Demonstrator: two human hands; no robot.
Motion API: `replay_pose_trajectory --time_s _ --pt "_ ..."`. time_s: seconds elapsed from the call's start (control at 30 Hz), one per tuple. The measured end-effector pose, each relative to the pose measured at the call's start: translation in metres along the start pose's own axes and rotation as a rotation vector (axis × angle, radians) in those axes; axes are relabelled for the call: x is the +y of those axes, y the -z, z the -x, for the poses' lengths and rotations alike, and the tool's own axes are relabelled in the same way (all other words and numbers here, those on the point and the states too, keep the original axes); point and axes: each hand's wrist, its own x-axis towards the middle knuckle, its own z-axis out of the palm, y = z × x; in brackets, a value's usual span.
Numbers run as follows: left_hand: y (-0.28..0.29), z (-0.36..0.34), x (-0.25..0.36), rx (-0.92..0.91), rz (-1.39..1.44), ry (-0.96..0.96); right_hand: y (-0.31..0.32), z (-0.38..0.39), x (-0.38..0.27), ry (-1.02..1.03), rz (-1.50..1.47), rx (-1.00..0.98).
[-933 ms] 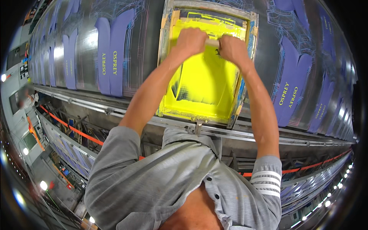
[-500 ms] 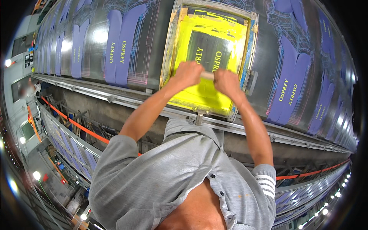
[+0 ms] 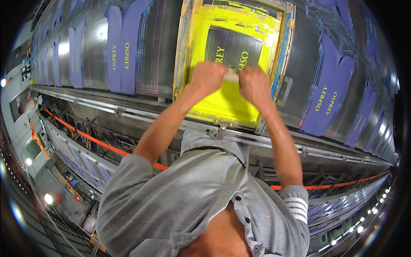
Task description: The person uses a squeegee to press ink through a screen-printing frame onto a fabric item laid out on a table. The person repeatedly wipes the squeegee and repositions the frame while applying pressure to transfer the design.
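Both my hands grip a squeegee (image 3: 231, 76), whose pale wooden-looking handle shows between them; its lower edge is hidden. My left hand (image 3: 208, 78) is wrapped round the left part, my right hand (image 3: 255, 85) round the right part. They are over a printing screen (image 3: 239, 105) coated in bright yellow ink. In its middle a dark rectangular window shows yellow lettering, partly covered by my hands. Around the screen runs a worn, ink-stained frame (image 3: 180, 55), with a metal clamp (image 3: 219, 132) at its near edge.
The frame lies on a long dark printing table. Purple cut pieces (image 3: 112, 47) with yellow lettering lie left of it, more purple pieces (image 3: 327, 81) right. A metal rail (image 3: 171, 118) edges the table. A grey handle (image 3: 286, 92) juts from the frame. Another person (image 3: 30, 105) stands far left.
Both hands, still on the squeegee, sit slightly farther from the near edge of the screen. The whole view has shifted a little.
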Motion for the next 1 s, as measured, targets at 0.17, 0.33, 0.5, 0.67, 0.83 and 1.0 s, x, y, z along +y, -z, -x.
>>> replay_pose_trajectory --time_s 0.17,0.33,0.5,0.67,0.83,1.0 --pt "-0.022 0.070 0.017 0.047 0.086 -0.034 -0.017 0.062 -0.043 -0.018 -0.097 0.007" --pt "0.026 -0.014 -0.003 -0.066 -0.054 -0.010 0.018 -0.016 0.002 -0.105 -0.004 -0.157" --pt "0.060 -0.119 -0.029 0.026 -0.095 -0.037 0.048 -0.112 0.068 -0.103 0.069 -0.180" --pt "0.039 -0.096 -0.023 0.007 -0.081 -0.032 0.035 -0.086 0.051 -0.072 0.002 -0.068" --pt "-0.013 0.037 0.014 -0.023 0.065 0.003 -0.010 0.038 -0.021 -0.012 -0.052 -0.024" --pt "-0.019 0.086 0.029 0.077 0.071 -0.076 -0.004 0.081 -0.043 -0.073 -0.351 -0.058"
